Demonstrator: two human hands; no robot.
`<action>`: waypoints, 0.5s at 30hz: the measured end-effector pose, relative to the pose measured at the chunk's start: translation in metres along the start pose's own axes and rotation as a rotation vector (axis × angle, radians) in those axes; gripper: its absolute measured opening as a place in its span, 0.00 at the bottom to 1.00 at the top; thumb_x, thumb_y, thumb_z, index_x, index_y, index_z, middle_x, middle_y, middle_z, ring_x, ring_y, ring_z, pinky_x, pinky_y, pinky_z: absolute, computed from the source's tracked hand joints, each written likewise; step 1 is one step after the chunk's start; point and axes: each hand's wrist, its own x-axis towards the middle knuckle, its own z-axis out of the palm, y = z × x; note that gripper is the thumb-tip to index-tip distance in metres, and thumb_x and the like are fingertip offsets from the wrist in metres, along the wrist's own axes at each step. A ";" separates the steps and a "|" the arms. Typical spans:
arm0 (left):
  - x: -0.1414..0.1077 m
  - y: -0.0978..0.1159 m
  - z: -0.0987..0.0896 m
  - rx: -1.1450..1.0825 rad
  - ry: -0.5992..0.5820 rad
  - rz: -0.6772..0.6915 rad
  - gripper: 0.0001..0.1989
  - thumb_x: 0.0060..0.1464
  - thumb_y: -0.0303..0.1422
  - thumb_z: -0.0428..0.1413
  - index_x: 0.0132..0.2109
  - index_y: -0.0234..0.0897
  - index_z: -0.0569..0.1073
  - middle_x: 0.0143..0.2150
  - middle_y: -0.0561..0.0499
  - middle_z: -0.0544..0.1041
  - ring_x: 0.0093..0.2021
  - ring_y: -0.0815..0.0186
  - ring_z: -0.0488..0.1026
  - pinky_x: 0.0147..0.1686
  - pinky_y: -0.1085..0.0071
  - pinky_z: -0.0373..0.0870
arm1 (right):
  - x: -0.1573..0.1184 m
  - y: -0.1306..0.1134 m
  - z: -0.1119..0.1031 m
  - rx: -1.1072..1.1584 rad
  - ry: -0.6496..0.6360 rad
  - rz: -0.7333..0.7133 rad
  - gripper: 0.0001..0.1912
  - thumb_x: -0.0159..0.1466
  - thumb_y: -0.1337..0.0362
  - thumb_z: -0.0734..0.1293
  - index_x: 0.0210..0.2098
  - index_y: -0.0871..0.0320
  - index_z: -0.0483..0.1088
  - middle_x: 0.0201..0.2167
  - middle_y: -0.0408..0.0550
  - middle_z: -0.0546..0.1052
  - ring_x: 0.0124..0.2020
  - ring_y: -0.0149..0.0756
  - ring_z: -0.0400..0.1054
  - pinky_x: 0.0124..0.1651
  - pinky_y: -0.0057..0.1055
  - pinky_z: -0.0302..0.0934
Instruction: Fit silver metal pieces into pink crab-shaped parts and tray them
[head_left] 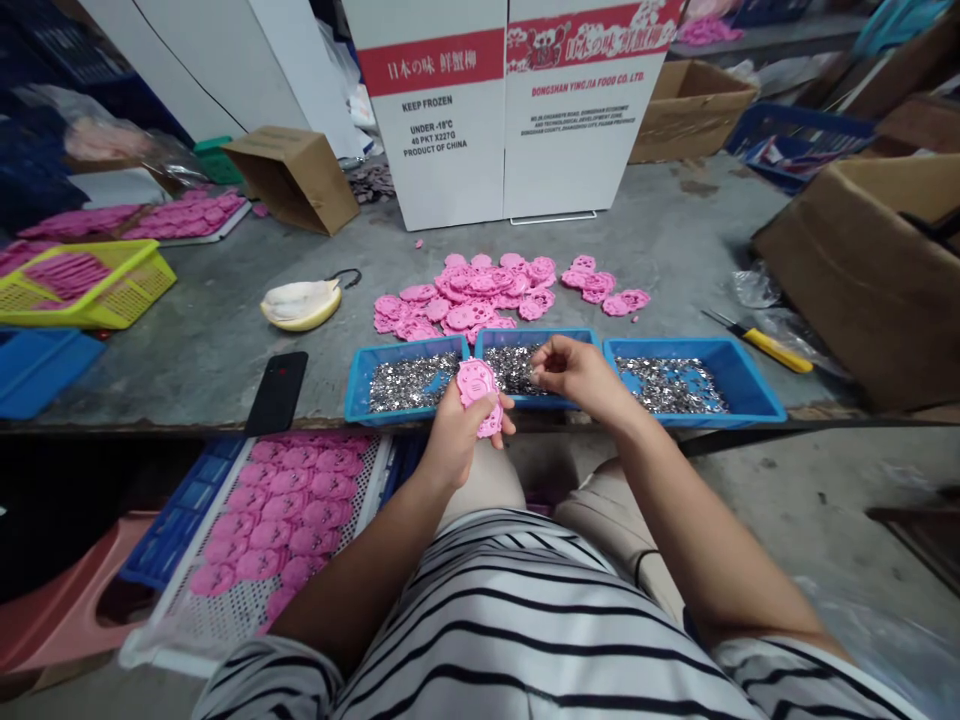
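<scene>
Grey table (202,310) — left hand (452,432) holds piece (475,384) (pink).

On the white cardboard carton with red bands (491,140) I read "日本の味 鮮蟹柳", "KEEP FROZEN", "UNDER -18°C", "40 PKT X227G" and "PRODUCT OF CHINA"; its right panel reads "DONGSHAN YINGJIA FOOD CO. LTD." above small address lines.

Cool, soft light; deep shadow under table (214,300) at left; corners stretched, blurred; centre sharper
</scene>
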 end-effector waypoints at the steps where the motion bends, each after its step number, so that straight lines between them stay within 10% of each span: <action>1: 0.001 -0.001 0.001 0.023 0.024 0.017 0.18 0.44 0.34 0.60 0.41 0.37 0.63 0.30 0.53 0.76 0.21 0.69 0.73 0.14 0.76 0.64 | -0.003 -0.002 0.001 0.115 -0.030 -0.029 0.05 0.51 0.66 0.69 0.28 0.58 0.69 0.24 0.41 0.73 0.26 0.30 0.64 0.30 0.27 0.59; 15: 0.005 -0.003 0.009 0.081 0.092 0.093 0.24 0.36 0.33 0.66 0.38 0.38 0.63 0.25 0.58 0.72 0.19 0.71 0.71 0.12 0.79 0.61 | -0.031 -0.029 0.006 0.068 -0.094 -0.310 0.09 0.55 0.75 0.65 0.28 0.57 0.74 0.26 0.42 0.75 0.28 0.30 0.66 0.33 0.27 0.57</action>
